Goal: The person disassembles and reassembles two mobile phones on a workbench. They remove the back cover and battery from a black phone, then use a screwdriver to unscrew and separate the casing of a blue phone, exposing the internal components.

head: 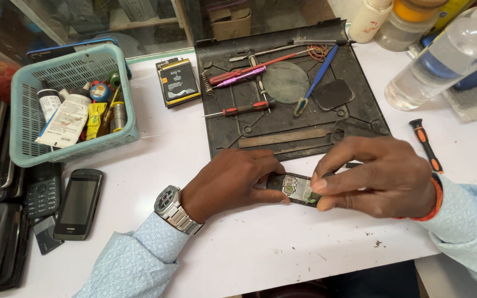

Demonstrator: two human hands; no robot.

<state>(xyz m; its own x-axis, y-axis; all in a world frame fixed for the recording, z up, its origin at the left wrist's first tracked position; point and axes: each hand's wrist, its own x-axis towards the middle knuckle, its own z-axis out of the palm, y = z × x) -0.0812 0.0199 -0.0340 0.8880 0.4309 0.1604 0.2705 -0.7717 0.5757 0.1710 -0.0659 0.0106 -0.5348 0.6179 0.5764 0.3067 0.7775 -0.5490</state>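
Both my hands grip a small opened mobile phone (pixel 296 189) low over the white table, its inner board showing between my fingers. My left hand (pixel 233 182), with a metal wristwatch (pixel 173 208) on the wrist, holds the phone's left end. At the right end, my right hand (pixel 379 176) pinches it with thumb and forefinger. Just beyond my hands lies a black work mat (pixel 360 118) with several screwdrivers (pixel 249 108), a blue brush (pixel 317 78) and tweezers on it.
A teal basket (pixel 26 105) of tubes and small items stands at the left. Several phones (pixel 78 203) lie below and beside it. A phone battery (pixel 178 81) sits near the mat. An orange-handled screwdriver (pixel 426 146) lies at right, with a clear bottle (pixel 443 58) behind it.
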